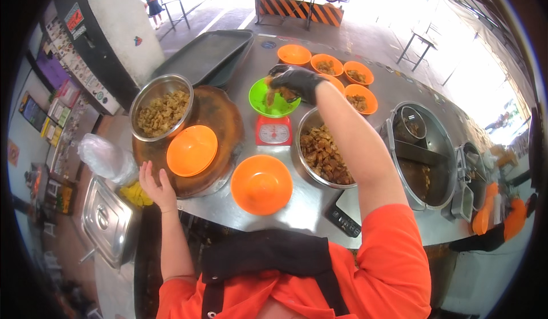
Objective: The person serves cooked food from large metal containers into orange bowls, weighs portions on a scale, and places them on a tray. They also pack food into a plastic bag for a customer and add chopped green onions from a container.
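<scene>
My right hand, in a black glove, holds pieces of cooked meat over a green bowl, which sits on a red dial scale. Bare, with fingers spread, my left hand is beside stacked orange bowls on a round wooden chopping block. A steel bowl of light chopped food rests at the block's back left. Another steel bowl, full of browned meat pieces, stands under my right forearm. Nearest me is an empty orange bowl.
Several orange bowls, some with meat, stand at the back. Dark trays lie back left. A large pot is at right, near a digital scale. A lidded steel container and a plastic bag are at left.
</scene>
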A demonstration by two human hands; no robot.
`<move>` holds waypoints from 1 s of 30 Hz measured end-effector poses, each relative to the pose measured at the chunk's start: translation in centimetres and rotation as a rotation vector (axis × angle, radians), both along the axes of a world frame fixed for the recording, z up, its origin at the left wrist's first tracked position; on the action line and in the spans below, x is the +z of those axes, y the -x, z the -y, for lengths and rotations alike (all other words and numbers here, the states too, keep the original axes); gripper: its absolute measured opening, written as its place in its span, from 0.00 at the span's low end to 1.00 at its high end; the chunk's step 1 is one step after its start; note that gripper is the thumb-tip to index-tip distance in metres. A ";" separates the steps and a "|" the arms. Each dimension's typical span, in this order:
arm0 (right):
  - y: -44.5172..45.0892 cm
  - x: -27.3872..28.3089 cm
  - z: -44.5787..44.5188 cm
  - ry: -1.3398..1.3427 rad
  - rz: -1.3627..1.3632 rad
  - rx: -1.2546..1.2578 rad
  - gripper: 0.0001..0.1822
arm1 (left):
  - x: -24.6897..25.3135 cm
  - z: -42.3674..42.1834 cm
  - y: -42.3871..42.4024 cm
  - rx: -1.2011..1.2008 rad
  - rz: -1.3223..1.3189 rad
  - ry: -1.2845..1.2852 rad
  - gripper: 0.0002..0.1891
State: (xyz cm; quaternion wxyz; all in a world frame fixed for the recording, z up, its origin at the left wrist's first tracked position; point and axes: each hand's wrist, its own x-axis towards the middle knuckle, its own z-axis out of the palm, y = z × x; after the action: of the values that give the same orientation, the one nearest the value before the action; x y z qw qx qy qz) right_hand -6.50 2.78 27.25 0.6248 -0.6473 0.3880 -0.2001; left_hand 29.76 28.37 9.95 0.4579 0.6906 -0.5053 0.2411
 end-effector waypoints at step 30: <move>3.2 1.7 2.7 1.077 -0.985 0.151 0.16 | -1.9 1.0 -1.0 0.047 -0.110 -0.025 0.19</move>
State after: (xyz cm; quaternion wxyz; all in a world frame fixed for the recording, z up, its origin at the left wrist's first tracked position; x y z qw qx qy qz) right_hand -9.70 0.05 28.99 -0.0146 -0.9045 0.4261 -0.0055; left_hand 30.72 27.34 8.06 0.4706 0.7201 -0.4660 0.2070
